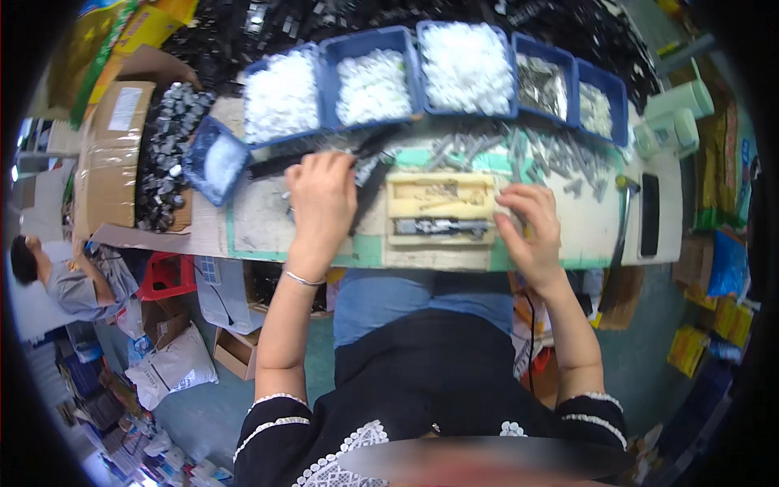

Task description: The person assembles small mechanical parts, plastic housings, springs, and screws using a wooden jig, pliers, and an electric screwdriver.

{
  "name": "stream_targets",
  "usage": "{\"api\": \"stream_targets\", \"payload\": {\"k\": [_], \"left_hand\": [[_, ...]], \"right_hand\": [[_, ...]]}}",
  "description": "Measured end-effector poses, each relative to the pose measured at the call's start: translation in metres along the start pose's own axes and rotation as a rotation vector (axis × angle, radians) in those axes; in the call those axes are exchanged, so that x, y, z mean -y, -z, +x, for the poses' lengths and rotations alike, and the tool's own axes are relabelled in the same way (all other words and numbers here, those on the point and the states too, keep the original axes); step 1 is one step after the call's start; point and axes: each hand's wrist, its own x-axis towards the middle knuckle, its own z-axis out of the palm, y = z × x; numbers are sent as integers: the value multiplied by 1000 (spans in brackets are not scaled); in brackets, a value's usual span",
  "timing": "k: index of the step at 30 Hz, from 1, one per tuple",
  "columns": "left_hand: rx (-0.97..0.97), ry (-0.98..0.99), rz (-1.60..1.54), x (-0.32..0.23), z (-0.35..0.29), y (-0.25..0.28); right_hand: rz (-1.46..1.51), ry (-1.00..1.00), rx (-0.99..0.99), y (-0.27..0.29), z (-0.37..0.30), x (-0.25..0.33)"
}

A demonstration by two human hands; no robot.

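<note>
A cream-coloured block jig (398, 195) lies on the worktable in front of me, with a slot along its near side. In that slot sits a dark, narrow metal-looking part (442, 228). My left hand (323, 193) is left of the jig over small grey and black pieces, its fingers curled down and close together; what they pinch, if anything, is hidden. At the jig's right end, my right hand (531, 227) is bent with thumb and fingers apart, and nothing shows between them. Grey slim parts (466, 148) lie scattered beyond the jig.
Blue bins of small white pieces (468, 69) line the table's back, before a heap of black parts (324, 28). A tilted blue bin (217, 162) and a cardboard box (118, 162) stand left. A black phone-like slab (650, 215) lies right. Another person (77, 280) is at far left.
</note>
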Motion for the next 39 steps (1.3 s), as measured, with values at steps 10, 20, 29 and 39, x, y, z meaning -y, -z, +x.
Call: {"api": "stream_targets", "payload": {"k": [10,20,29,39], "left_hand": [[-246,-111,-149,-5,-13,15],[-301,99,-1183,-71,-31,43],[393,392,-1799,-65,-53,22],[51,-390,-860,-80,-58,23]], "right_hand": [[73,-104,206,7,3,14],[210,-160,137,-24,24,47],[-180,54,389,-5,-2,66],[-185,-149,564,5,-18,74]]}}
